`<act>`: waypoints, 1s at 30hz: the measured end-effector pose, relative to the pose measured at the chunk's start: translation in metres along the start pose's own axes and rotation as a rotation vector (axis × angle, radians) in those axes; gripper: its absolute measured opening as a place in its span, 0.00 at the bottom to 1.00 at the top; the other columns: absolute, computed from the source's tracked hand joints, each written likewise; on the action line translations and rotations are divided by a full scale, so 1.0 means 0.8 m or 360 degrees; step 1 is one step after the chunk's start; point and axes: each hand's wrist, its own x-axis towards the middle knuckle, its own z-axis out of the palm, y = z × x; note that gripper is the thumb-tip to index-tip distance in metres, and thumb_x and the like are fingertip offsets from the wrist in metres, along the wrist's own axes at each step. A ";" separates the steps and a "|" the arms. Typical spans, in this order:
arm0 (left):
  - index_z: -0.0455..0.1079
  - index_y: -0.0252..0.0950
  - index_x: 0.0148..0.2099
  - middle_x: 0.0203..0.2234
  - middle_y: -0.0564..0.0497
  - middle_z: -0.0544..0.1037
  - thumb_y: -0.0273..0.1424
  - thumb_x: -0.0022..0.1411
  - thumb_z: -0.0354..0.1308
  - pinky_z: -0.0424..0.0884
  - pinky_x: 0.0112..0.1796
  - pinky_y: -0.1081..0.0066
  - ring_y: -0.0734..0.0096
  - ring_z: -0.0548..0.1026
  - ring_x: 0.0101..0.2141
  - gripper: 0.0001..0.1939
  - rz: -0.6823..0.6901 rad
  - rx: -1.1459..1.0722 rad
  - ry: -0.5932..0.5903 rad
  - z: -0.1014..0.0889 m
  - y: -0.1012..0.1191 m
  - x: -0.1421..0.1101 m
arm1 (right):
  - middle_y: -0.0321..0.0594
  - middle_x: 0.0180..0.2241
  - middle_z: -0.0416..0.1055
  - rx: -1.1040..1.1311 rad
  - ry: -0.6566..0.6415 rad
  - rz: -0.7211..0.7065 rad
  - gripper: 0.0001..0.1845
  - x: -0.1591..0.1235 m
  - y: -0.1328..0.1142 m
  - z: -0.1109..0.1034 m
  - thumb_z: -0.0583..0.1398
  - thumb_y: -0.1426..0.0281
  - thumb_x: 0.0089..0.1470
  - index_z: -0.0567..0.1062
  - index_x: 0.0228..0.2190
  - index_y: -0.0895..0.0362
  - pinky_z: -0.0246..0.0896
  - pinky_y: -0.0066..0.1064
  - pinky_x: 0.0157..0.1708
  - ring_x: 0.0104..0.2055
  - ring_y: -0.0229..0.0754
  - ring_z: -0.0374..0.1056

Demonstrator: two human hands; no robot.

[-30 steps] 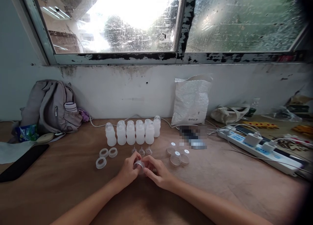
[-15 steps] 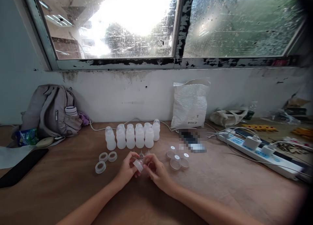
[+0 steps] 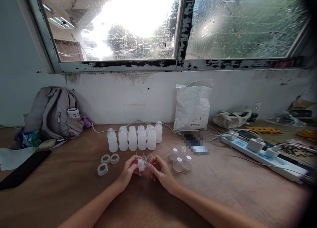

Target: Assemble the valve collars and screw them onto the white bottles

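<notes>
My left hand (image 3: 130,169) grips a translucent bottle collar ring (image 3: 141,165), which is turned on its side. From the ring's right side pokes a clear bottle nipple (image 3: 145,164), its tip pinched by the fingers of my right hand (image 3: 159,170). Just behind my hands stand a few more clear nipples (image 3: 150,156), partly hidden. Three loose collar rings (image 3: 102,169) lie to the left. Clear round caps (image 3: 177,166) with white dots on top sit to the right. Several frosted baby bottles (image 3: 132,140) stand in a group farther back.
A white padded bag (image 3: 192,107) leans on the wall, near a blurred-out flat object (image 3: 195,143). To the right runs a power strip (image 3: 262,152) with cables. A grey backpack (image 3: 53,112) and a black flat case (image 3: 23,171) are at the left of the brown table (image 3: 210,191).
The ring has turned from a tilt to standing on its side, and the nipple now shows out of its right. My right fingers have closed on the nipple's tip.
</notes>
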 end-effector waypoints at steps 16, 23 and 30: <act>0.52 0.37 0.34 0.30 0.51 0.72 0.36 0.51 0.56 0.65 0.24 0.75 0.74 0.72 0.24 0.16 0.0056 -0.0172 -0.0024 -0.003 0.004 -0.005 | 0.37 0.26 0.63 -0.1327 0.0651 -0.0642 0.09 0.117 -0.145 -0.049 0.54 0.65 0.50 0.69 0.28 0.58 0.55 0.27 0.27 0.24 0.35 0.58; 0.49 0.37 0.32 0.31 0.51 0.72 0.34 0.44 0.62 0.65 0.27 0.75 0.73 0.72 0.28 0.22 0.0080 -0.0231 -0.0047 -0.002 0.002 -0.004 | 0.39 0.24 0.67 -0.2056 0.0154 -0.0032 0.11 0.241 -0.158 -0.057 0.66 0.68 0.32 0.73 0.20 0.62 0.52 0.42 0.42 0.36 0.44 0.63; 0.56 0.35 0.31 0.34 0.49 0.71 0.38 0.42 0.63 0.64 0.28 0.76 0.76 0.69 0.27 0.20 0.0103 -0.0119 0.0017 -0.004 -0.004 0.001 | 0.34 0.13 0.62 -0.1958 0.0363 -0.0054 0.20 0.274 -0.103 -0.044 0.63 0.64 0.33 0.64 0.07 0.66 0.55 0.42 0.35 0.28 0.37 0.65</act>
